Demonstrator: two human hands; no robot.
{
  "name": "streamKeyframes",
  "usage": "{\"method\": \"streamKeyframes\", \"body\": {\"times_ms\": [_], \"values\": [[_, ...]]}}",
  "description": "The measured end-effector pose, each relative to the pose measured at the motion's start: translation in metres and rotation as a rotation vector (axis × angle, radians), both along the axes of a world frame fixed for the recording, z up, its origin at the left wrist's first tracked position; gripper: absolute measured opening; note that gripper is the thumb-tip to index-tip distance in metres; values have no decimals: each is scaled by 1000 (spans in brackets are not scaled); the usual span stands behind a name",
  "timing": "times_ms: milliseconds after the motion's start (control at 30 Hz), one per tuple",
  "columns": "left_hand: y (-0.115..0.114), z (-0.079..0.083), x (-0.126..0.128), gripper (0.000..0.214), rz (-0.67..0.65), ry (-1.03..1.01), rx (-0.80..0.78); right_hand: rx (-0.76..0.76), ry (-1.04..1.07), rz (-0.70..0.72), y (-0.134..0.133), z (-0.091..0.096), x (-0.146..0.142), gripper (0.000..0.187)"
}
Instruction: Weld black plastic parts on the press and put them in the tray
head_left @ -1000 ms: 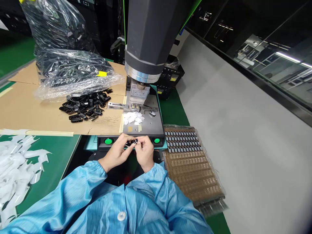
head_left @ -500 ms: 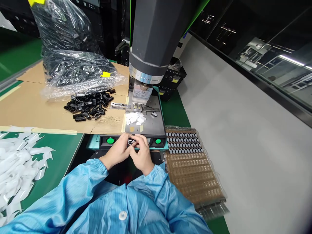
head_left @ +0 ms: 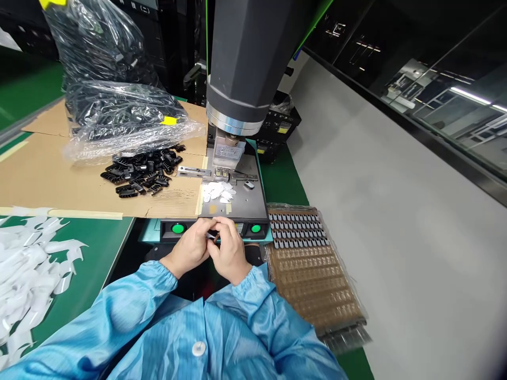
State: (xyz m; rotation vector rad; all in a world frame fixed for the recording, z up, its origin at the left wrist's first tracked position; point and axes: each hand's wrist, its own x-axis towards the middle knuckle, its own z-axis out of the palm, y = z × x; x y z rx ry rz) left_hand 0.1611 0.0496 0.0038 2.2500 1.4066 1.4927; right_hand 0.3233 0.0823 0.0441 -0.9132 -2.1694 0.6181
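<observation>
In front of the machine's base, my left hand (head_left: 190,247) and my right hand (head_left: 230,250) meet with curled fingers. Between their fingertips they pinch a small black plastic part (head_left: 211,235) with something white on it; the fingers hide most of it. Just beyond, a heap of small white oval pieces (head_left: 217,191) lies on the grey metal plate (head_left: 243,208). A similar small part (head_left: 249,184) rests by the metal fixture (head_left: 222,173) under the press head (head_left: 228,150). Green buttons (head_left: 178,228) flank my hands on the base's front.
Loose black clips (head_left: 146,171) are piled on cardboard (head_left: 51,174), with stuffed plastic bags (head_left: 122,105) behind. White peeled strips (head_left: 31,264) cover the left table. A brown blister tray (head_left: 312,290) at right bears rows of finished-looking small parts (head_left: 299,229). The thick machine column (head_left: 245,58) stands ahead.
My fingers have closed further over the small part, which showed more clearly before. My right hand has turned slightly. The whole view has shifted a little.
</observation>
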Motion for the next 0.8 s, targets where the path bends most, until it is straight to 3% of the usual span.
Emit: {"method": "streamKeyframes", "body": {"times_ms": [233, 367, 500, 600, 700, 800], "values": [[0, -4, 0, 64, 52, -8, -5, 44, 128, -32, 1, 1, 1, 27], [1, -10, 4, 53, 170, -37, -158, -231, 327, -90, 13, -7, 6, 29], [1, -14, 7, 52, 228, -66, -233, -610, 777, -165, 50, -21, 19, 27], [3, -14, 6, 48, 219, -95, -254, -743, 997, -284, 91, -29, 33, 21], [7, -7, 6, 42, 179, -111, -276, -768, 992, -387, 133, -29, 44, 22], [6, 16, 9, 36, 167, -139, -260, -699, 778, -465, 163, -15, 50, 21]]}}
